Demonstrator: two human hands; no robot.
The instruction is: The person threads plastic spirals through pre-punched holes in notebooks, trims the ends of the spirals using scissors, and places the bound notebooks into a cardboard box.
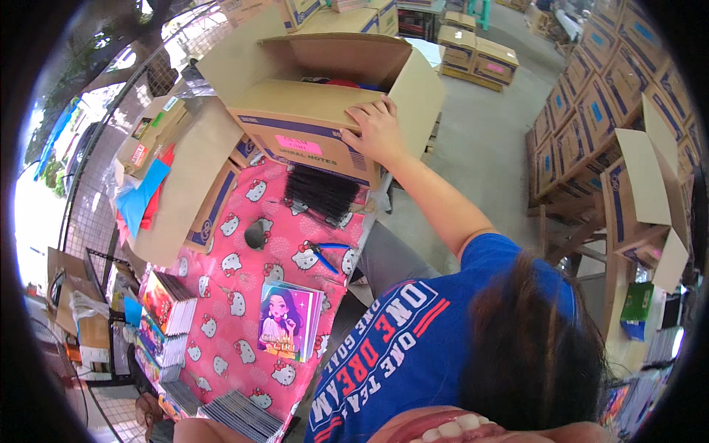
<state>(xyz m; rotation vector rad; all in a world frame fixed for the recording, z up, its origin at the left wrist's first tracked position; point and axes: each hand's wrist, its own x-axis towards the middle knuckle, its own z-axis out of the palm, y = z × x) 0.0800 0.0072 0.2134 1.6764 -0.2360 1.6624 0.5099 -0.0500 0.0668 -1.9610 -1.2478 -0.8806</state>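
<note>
The right hand (378, 133) lay flat on the folded-in top flap of the open cardboard box (310, 122), fingers spread apart and pressed palm-down against the board near the box's right corner, gripping nothing. The box itself stood at the far end of a table covered in a pink cartoon-cat cloth (244, 295). To handle that flap well, it seemed wise to keep the palm broad and the push even. The box sat close to the table's right edge, so a hard shove on one corner could tip or slide it. Just in front of the box lay a black bundle of binding coils (321, 192), and nearer still than that a pair of blue-handled pliers (325, 255). A small stack of notebooks (288, 321) with a cartoon girl on the cover rested well in front of the box. To the left of the box, blue and red sheets (144, 196) lay on another flattened carton. Far to its right, across the concrete floor, stood a wall of stacked cartons (591, 111). The left hand was out of sight, so nothing could be told of its fingers. What lay inside the box was mostly hidden by the flap, only a sliver of red and dark showing.
</note>
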